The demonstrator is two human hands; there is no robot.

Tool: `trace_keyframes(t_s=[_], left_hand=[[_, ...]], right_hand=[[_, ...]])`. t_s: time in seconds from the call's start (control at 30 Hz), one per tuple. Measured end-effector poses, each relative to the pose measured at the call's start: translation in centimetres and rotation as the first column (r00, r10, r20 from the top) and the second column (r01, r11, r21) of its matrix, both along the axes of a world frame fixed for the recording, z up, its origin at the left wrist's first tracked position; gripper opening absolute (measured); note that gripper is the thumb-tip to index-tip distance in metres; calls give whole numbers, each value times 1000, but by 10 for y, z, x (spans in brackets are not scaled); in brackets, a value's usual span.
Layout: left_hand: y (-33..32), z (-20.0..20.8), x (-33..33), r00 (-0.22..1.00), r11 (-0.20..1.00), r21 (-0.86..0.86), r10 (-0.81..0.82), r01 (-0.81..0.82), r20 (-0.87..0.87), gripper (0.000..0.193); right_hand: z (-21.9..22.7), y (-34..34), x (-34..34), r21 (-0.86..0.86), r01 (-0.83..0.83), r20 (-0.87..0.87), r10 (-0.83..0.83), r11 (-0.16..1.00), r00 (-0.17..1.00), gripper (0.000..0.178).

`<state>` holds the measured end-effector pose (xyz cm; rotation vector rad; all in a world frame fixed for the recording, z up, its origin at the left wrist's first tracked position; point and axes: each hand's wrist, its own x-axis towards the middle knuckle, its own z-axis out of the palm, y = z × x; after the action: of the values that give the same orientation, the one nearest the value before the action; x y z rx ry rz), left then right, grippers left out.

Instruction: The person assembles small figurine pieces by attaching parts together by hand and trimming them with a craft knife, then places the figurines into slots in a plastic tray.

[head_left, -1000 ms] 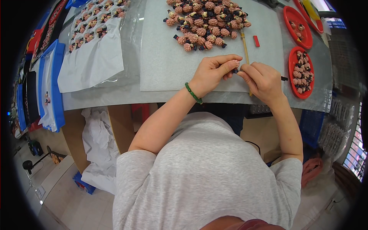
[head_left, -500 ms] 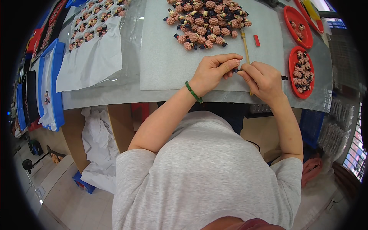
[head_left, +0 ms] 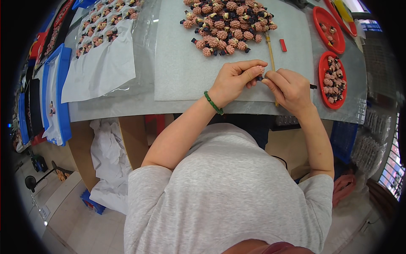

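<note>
Small figurine with knobbly pink head and dark base was pinched in the left hand

The thumb and forefinger of the left hand were grasping the figurine, its pink head upward, above a flat white sheet. The left wrist carried a bracelet of green beads. Close by, at three o'clock of it, the right hand was closed around a slim black rod — only its end showed well, past the far side of the hand. Whether the rod touched the figurine, I could not tell.

A thin wooden stick lay on the sheet, pointing nearly to twelve o'clock. From the hands, a short red block lay at one o'clock, and a large heap of similar figurines at eleven. At three o'clock stood a red oval tray with more figurines; at two, a second red tray held only few. Further away, at nine o'clock — a white paper with rows of figurines at its top.
</note>
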<state>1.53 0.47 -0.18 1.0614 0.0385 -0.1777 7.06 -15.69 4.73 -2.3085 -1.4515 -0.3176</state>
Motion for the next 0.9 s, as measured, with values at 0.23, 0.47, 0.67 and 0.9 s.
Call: trace_keyframes(t_s=[0.23, 0.47, 0.67, 0.9], left_hand=[[-2, -2, 0, 1000, 1000, -8, -5, 5, -9, 25], [1, 0, 1, 1000, 1000, 7, 5, -5, -13, 24], [0, -1, 0, 1000, 1000, 8, 4, -4, -9, 24], [-4, -2, 4, 1000, 999, -33, 26, -26, -11, 23]], right_hand=[[1, -4, 0, -57, 1, 29, 1, 998, 1000, 14], [0, 0, 1, -32, 13, 24, -12, 999, 1000, 15], [1, -3, 1, -43, -13, 33, 14, 999, 999, 15], [9, -3, -9, 108, -113, 73, 106, 988, 992, 21]])
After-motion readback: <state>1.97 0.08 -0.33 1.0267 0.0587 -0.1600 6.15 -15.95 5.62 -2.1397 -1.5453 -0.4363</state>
